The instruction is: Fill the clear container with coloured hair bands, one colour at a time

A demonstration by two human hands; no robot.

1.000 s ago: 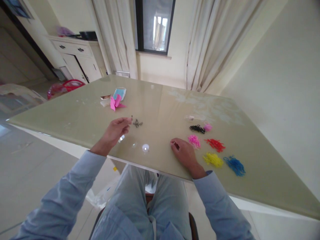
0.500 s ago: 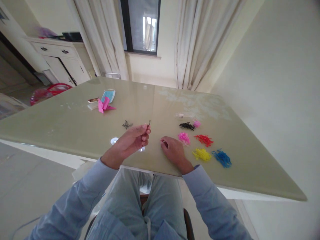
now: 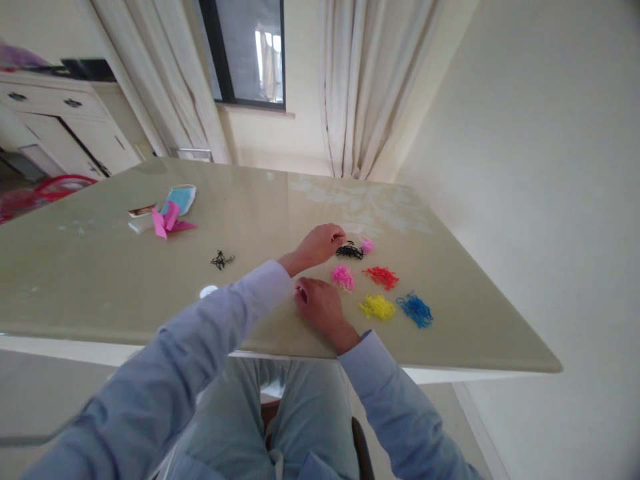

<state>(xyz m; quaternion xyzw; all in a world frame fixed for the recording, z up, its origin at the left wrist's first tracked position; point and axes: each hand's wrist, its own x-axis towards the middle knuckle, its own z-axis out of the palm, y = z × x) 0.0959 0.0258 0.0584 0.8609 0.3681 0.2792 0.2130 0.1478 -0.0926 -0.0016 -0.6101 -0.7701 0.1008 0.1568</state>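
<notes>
Since the earlier frame, the left hand [image 3: 316,247] has swung rightward, from open tabletop to the edge of the black strands [image 3: 350,251], while the right hand [image 3: 323,308] still rests below it, fingers curled. Leftmost of the small pieces lies a loose dark cluster [image 3: 221,260], thin and probably nearly weightless, best lifted by one protruding end. The left fingertips are drawn together beside the black strands; whether they pinch anything, I cannot tell, nor can I see what the curled right fingers enclose. Rightward sit pink strands [image 3: 343,277], a pale pink bundle [image 3: 367,246], yellow strands [image 3: 377,307], red strands [image 3: 383,277] and blue strands [image 3: 416,311]; they look light, soft and pliable, likely to tangle, so a fingertip pinch at a loose outer end should suit. Beneath, the glossy table [image 3: 475,333] looks smooth enough for them to slide; a blue mask [image 3: 183,198] lies far left. Beyond stand a pale cabinet [image 3: 95,133], a dark-framed window [image 3: 247,53] between curtains, and a plain wall [image 3: 540,167] at right.
</notes>
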